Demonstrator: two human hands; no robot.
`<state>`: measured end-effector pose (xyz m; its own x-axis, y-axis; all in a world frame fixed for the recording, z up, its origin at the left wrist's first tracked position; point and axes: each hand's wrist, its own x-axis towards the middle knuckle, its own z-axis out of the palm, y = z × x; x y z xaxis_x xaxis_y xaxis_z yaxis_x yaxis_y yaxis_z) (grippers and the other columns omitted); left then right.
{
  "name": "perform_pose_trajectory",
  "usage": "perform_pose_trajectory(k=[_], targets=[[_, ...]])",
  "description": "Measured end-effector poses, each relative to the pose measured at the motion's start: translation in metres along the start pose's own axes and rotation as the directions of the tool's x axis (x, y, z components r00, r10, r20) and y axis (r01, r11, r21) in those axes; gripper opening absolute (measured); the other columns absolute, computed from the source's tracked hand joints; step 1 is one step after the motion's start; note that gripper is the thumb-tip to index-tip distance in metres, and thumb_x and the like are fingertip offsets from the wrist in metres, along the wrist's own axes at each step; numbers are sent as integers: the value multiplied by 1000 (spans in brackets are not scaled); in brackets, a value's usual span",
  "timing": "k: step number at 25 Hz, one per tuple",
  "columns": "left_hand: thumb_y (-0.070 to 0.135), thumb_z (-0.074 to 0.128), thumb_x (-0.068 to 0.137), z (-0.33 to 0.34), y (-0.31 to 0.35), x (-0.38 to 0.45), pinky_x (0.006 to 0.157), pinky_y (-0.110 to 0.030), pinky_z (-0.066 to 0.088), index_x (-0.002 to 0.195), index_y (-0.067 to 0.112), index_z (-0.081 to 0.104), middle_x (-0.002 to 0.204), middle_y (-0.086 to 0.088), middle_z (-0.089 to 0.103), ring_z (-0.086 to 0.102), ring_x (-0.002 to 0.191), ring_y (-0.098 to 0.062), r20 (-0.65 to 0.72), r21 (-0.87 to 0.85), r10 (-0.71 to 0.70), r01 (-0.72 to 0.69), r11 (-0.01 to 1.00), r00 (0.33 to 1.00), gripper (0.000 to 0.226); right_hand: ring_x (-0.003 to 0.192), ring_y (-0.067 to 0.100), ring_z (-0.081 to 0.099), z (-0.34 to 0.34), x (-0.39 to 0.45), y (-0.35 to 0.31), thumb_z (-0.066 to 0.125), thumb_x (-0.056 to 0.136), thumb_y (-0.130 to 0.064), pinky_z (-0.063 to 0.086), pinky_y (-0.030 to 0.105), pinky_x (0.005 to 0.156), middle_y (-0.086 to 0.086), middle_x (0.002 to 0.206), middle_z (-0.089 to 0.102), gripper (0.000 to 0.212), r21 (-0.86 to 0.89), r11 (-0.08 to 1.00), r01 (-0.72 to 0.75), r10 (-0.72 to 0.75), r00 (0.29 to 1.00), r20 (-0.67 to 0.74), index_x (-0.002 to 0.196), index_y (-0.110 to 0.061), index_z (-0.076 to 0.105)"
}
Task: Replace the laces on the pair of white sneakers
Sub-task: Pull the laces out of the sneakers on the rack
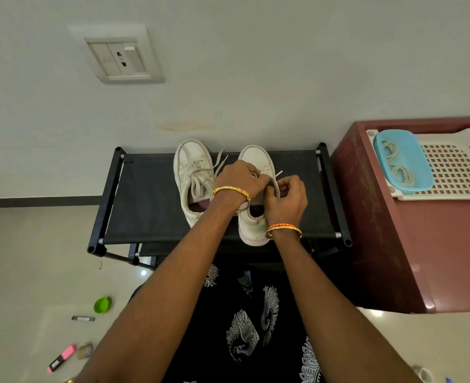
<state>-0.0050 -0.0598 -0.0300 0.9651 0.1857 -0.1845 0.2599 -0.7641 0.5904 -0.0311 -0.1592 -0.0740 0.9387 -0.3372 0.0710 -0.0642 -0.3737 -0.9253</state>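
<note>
Two sneakers on rack (145, 200): left sneaker (192, 172) laced; left hand (240, 179) and right hand (290, 200) pinch lace (278, 174) over right sneaker (256, 158), fingers curled.

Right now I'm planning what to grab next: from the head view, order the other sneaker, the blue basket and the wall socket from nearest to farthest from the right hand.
From the right hand:
1. Other sneaker, just to its left on the black rack.
2. Blue basket, off to the right on the maroon cabinet.
3. Wall socket, high up on the left.
</note>
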Motion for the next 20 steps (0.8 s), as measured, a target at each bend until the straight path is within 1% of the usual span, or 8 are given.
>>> perform_pose_trajectory(k=[3, 6, 8, 12, 15, 17, 19, 20], targets=[[39, 60, 84, 5, 9, -4, 91, -37, 44, 97, 18, 71, 100, -1, 69, 60, 98, -21, -70, 84, 5, 1, 996, 998, 28, 69, 8, 47, 1, 0, 3, 68, 78, -8, 41, 12, 58, 5, 87, 52, 17, -56, 998, 32, -31, 999, 13, 82, -7, 52], [33, 55, 88, 11, 10, -7, 94, -40, 39, 96, 14, 66, 103, -4, 64, 56, 100, -22, -60, -49, -99, 96, 994, 993, 23, 71, 15, 50, -1, 1, 2, 67, 79, -9, 45, 24, 59, 6, 86, 51, 16, -100, 993, 59, -56, 998, 24, 83, -7, 51], [27, 53, 89, 15, 9, -12, 92, -39, 40, 97, 8, 63, 108, -10, 56, 53, 100, -24, -105, -121, -89, 76, 990, 991, 22, 72, 17, 50, -1, 1, 0, 66, 80, -10, 45, 27, 59, 6, 87, 51, 17, -133, 989, 67, -64, 998, 29, 84, -7, 50], [15, 53, 91, 19, 8, -21, 76, -10, 27, 108, -4, 58, 121, -18, 42, 41, 90, -14, -189, -266, -95, 42, 963, 977, 26, 78, 21, 53, -1, 0, -3, 66, 80, -13, 49, 33, 61, 3, 88, 47, 19, -211, 974, 83, -76, 996, 40, 85, -9, 48], [12, 50, 93, 18, 7, -27, 75, -9, 24, 109, -5, 55, 123, -19, 40, 37, 88, -12, -247, -325, -162, 76, 943, 955, 24, 84, 23, 53, -2, 1, -6, 65, 82, -14, 47, 33, 62, 4, 92, 47, 19, -269, 959, 91, -69, 994, 90, 86, -10, 47], [12, 48, 94, 16, 1, -28, 77, -11, 31, 109, -4, 54, 122, -17, 39, 43, 87, -15, -301, -373, -202, 79, 924, 932, 23, 85, 24, 53, -3, 2, -7, 64, 82, -15, 42, 31, 61, 7, 94, 49, 18, -289, 953, 90, -64, 993, 100, 87, -10, 48], [14, 45, 96, 10, -7, -27, 80, -23, 49, 111, -2, 52, 122, -16, 39, 59, 84, -21, -309, -528, -327, 125, 840, 893, 23, 87, 25, 54, -3, 3, -7, 64, 82, -16, 40, 29, 62, 8, 97, 50, 18, -297, 951, 83, -57, 994, 97, 90, -9, 49], [15, 44, 96, 4, -13, -27, 75, -28, 55, 111, 1, 51, 121, -17, 44, 64, 80, -22, -309, -581, -368, 133, 803, 877, 22, 89, 25, 54, -3, 3, -6, 64, 83, -17, 40, 28, 63, 9, 98, 51, 19, -305, 948, 88, -59, 993, 103, 91, -9, 49]])
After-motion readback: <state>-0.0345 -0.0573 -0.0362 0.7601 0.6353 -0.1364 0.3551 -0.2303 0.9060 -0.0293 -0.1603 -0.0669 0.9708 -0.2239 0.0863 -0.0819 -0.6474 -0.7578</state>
